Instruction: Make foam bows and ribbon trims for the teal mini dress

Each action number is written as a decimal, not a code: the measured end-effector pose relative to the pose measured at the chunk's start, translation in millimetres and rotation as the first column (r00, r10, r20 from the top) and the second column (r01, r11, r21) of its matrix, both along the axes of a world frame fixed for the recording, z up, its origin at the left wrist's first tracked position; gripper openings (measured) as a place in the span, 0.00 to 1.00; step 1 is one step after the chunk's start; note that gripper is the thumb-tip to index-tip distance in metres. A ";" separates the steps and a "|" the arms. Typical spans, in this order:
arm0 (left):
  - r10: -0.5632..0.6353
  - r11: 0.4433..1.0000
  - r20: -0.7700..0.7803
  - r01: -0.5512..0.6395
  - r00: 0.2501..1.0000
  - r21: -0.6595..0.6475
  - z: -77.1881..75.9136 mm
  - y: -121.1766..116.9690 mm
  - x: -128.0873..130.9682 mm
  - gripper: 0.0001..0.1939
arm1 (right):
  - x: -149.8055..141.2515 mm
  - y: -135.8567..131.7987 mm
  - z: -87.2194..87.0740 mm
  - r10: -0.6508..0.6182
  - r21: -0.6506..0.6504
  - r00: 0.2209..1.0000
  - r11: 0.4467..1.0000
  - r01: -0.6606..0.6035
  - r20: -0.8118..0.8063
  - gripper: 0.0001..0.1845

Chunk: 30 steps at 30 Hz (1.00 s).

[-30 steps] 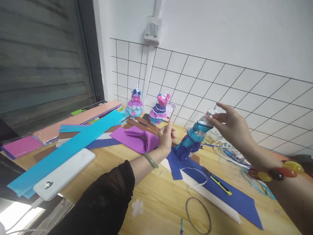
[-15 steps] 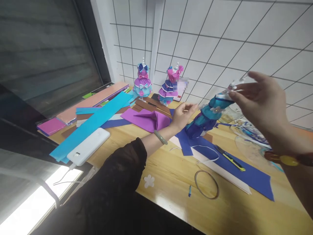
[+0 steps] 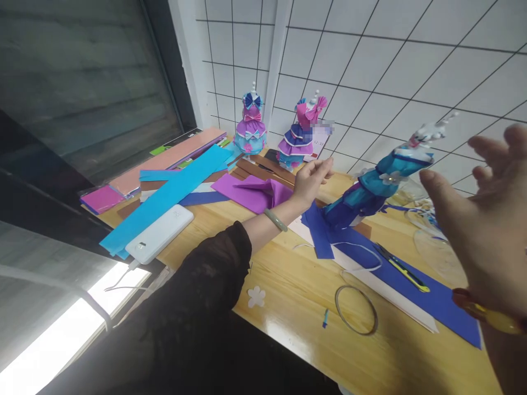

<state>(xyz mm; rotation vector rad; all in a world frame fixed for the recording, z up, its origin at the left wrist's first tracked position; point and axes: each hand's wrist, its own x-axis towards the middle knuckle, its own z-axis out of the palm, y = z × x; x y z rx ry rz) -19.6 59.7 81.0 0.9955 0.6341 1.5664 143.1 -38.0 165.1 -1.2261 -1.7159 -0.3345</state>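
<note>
A figure in a blue and teal layered paper dress [image 3: 379, 175] leans to the right on the table, with a white flower [image 3: 391, 178] on its front and white beads at its top. Just right of the dress, my right hand [image 3: 489, 214] is open, fingers apart and off the figure. To the left of the dress is my left hand [image 3: 310, 184], its thumb and fingertips pressed together; whether something small is between them I cannot make out. Purple paper [image 3: 255, 193] lies behind my left wrist.
Two dressed figures, one with bows [image 3: 250, 129] and one with ruffles [image 3: 296, 140], stand by the tiled wall. Dark blue paper [image 3: 444, 307] bears a yellow utility knife [image 3: 405, 269]. A ring [image 3: 338, 307], a paper flower [image 3: 256, 297] and a white power bank [image 3: 160, 233] lie nearer.
My right hand has let go of the figure's top and drawn away to the right, its fingers spreading. My left hand has moved away from the dress. The view has shifted slightly.
</note>
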 end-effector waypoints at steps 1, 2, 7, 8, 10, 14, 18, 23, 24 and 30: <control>0.002 1.000 -0.008 -0.002 1.000 0.007 -0.5 1.3 -0.2 0.11 | -2.9 -4.0 -3.6 -0.006 0.018 1.000 1.000 0.006 -0.015 0.36; 0.005 1.000 -0.015 -0.005 1.000 0.014 -1.2 2.7 -0.5 0.11 | -7.7 -9.6 -8.7 -0.007 0.042 1.000 0.999 0.008 -0.028 0.35; 0.008 1.000 0.004 -0.008 1.000 0.011 -4.1 10.1 -2.3 0.13 | -61.3 -64.3 -63.4 0.319 -0.172 0.947 0.936 -0.307 0.044 0.33; 0.005 1.000 0.015 -0.005 1.000 0.006 -4.4 11.3 -2.8 0.13 | -74.9 -77.5 -77.9 0.471 -0.354 0.882 0.827 -0.437 0.010 0.35; 0.001 1.000 0.045 -0.001 0.999 -0.008 -4.7 13.2 -3.9 0.14 | -99.1 -99.6 -104.9 0.573 -0.551 0.814 0.650 -0.524 -0.098 0.37; -0.013 0.999 0.086 0.017 0.996 -0.046 -3.8 16.7 -5.8 0.14 | -126.4 -117.3 -138.2 0.563 -0.680 0.798 0.499 -0.537 -0.216 0.35; -0.033 0.997 0.093 0.039 0.995 -0.059 -1.7 19.9 -7.4 0.13 | -136.5 -114.0 -145.6 0.574 -0.696 0.789 0.476 -0.538 -0.218 0.35; -0.051 0.993 0.096 0.061 0.994 -0.100 0.2 23.0 -9.8 0.15 | -142.4 -115.3 -146.0 0.553 -0.705 0.773 0.411 -0.577 -0.310 0.35; -0.052 0.993 0.096 0.062 0.994 -0.103 0.2 23.3 -10.2 0.15 | -141.3 -115.3 -145.5 0.530 -0.697 0.769 0.396 -0.598 -0.358 0.35; -0.120 0.989 0.046 0.123 0.992 -0.082 2.4 13.7 -7.1 0.16 | -105.1 -89.0 -123.6 0.230 -0.557 0.736 0.523 -0.645 -0.637 0.37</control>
